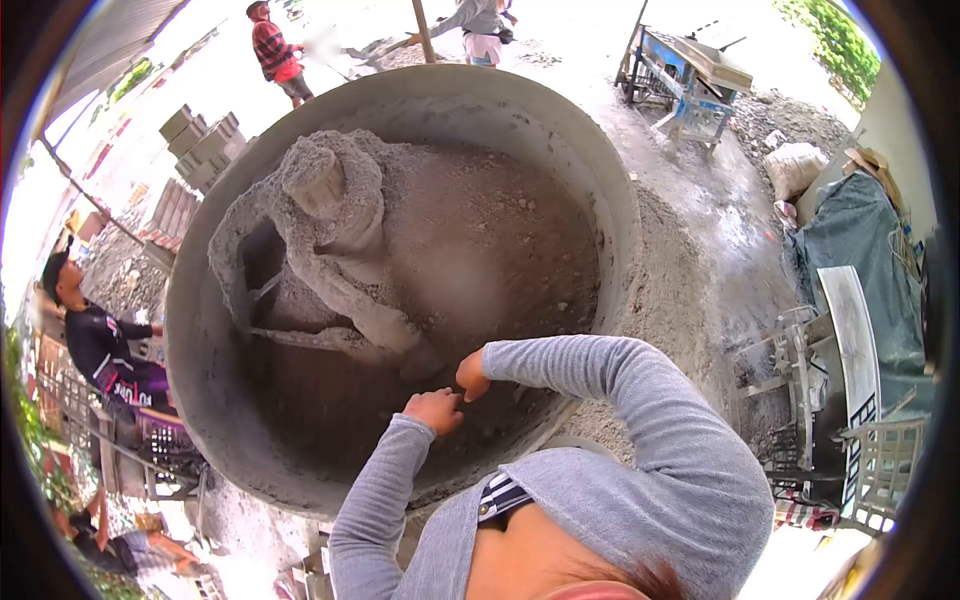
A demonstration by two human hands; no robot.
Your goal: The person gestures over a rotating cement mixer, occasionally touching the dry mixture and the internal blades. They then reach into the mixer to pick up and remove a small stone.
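Both of my hands are over the near part of a large round concrete mixer pan. My left hand is closed, its fingers curled beside the other hand. Just to its upper right, my right hand is bent down at the wrist and closed too. What they hold, if anything, is hidden. Beyond them, a cement-crusted mixing arm curves out from a round central hub. Grey-brown dry mix covers the pan floor, with faint dust above it.
A person in a dark shirt stands left of the pan; another in red plaid is at the back. Stacked concrete blocks stand at the left, a blue machine at back right. A metal frame and tarp are on the right.
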